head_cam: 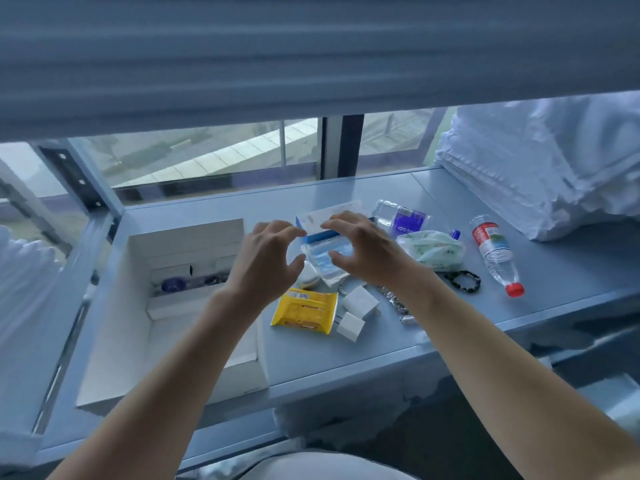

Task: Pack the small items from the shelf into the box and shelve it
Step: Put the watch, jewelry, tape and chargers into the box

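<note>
An open white box (138, 306) sits at the left of the blue shelf (450, 327) with a few small dark items at its far end. My left hand (266, 261) and my right hand (367, 251) hover with curved, spread fingers on either side of a clear packet of blue masks (327, 258), holding nothing. Around it lie a yellow packet (303, 311), two white cubes (356, 311), a small round white case (309, 274), a silver chain (398, 304), a black bead bracelet (464, 280), a green bag (436, 249), a blue-and-white carton (322, 218) and two plastic bottles (498, 259).
Stacked white linen (540, 161) fills the right end of the shelf, and more white cloth (24, 278) hangs at the left. An upper shelf board (311, 57) overhangs closely. A window (207, 157) runs behind. Lower shelves show below the front edge.
</note>
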`<state>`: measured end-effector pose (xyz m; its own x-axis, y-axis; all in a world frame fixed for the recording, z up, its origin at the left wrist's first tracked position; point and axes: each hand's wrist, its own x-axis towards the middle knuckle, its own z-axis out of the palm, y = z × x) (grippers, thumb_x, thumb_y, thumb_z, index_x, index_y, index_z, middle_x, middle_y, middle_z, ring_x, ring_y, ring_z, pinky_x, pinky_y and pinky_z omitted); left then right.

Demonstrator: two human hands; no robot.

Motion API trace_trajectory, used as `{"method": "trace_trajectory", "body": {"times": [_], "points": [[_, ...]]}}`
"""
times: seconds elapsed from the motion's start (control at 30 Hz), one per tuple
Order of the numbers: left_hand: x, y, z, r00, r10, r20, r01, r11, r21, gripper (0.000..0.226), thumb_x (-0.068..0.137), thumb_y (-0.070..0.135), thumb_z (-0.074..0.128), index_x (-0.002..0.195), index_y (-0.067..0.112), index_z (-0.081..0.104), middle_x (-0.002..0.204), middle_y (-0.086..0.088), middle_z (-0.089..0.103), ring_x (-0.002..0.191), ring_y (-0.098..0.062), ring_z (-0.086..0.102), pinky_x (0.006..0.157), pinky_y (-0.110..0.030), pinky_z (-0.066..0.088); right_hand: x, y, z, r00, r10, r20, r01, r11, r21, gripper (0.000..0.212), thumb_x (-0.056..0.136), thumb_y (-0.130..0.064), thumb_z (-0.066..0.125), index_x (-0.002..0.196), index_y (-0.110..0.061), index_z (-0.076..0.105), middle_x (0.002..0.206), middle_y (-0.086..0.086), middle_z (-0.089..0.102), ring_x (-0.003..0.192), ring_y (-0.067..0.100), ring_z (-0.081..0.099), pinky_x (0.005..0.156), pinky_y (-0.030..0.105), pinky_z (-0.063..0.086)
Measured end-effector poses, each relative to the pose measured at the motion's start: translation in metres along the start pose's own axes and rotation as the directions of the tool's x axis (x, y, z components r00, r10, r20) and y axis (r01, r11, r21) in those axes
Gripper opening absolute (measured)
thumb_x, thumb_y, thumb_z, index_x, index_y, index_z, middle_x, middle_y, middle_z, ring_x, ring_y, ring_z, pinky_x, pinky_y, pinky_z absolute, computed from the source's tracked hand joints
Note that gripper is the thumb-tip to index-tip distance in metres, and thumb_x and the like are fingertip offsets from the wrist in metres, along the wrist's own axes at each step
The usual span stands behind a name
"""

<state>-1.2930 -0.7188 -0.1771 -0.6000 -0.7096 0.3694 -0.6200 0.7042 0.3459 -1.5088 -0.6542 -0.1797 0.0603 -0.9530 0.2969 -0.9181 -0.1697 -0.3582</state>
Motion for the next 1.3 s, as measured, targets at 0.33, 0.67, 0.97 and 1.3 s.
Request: {"method": "trace_trajectory", "body": {"times": [0.33,0.67,0.97,1.3], "points": [[0.023,0.080,0.063,0.989,0.011,0.145,-0.011,1.000,0.001,0.053,0.089,0.033,0.071,0.140,0.020,0.059,0.139,-0.001,0.059,0.129,-0.028,0.050,0.106,-0.043,0.043,-0.076,0.098,-0.036,0.981,0.194,-0.009,-0.194,0.981,0.006,0.052,0.086,-0.020,0.073,0.137,-0.013,0.062,0.137,0.006,0.062,0.124,0.026,0.060,0.106,0.035,0.047],[0.030,0.104,0.129,0.941,-0.132,0.312,0.137,0.991,0.008,0.040,0.094,0.033,0.065,0.132,0.020,0.065,0.126,-0.004,0.065,0.120,-0.029,0.057,0.100,-0.042,0.047,-0.109,0.165,-0.029,0.964,0.248,0.098,-0.249,0.968,0.003,0.047,0.084,-0.017,0.075,0.130,-0.012,0.066,0.126,0.006,0.066,0.119,0.025,0.060,0.100,0.026,0.044],[0.035,0.124,0.167,0.925,-0.080,0.372,0.105,0.993,-0.048,0.056,0.090,0.036,0.072,0.142,0.023,0.056,0.135,0.000,0.059,0.122,-0.026,0.054,0.104,-0.040,0.044,-0.135,0.199,-0.007,0.952,0.249,0.178,-0.267,0.960,0.089,0.045,0.083,-0.029,0.080,0.125,-0.020,0.068,0.122,-0.007,0.063,0.116,0.014,0.058,0.097,0.025,0.046],[0.033,0.133,0.193,0.909,-0.062,0.412,0.089,0.995,-0.045,0.070,0.089,0.038,0.073,0.151,0.025,0.045,0.153,0.003,0.041,0.140,-0.023,0.039,0.114,-0.042,0.040,-0.167,0.203,0.011,0.956,0.247,0.155,-0.264,0.960,0.094,0.062,0.083,-0.044,0.079,0.137,-0.020,0.060,0.130,-0.007,0.059,0.125,0.014,0.049,0.109,0.034,0.042]]}}
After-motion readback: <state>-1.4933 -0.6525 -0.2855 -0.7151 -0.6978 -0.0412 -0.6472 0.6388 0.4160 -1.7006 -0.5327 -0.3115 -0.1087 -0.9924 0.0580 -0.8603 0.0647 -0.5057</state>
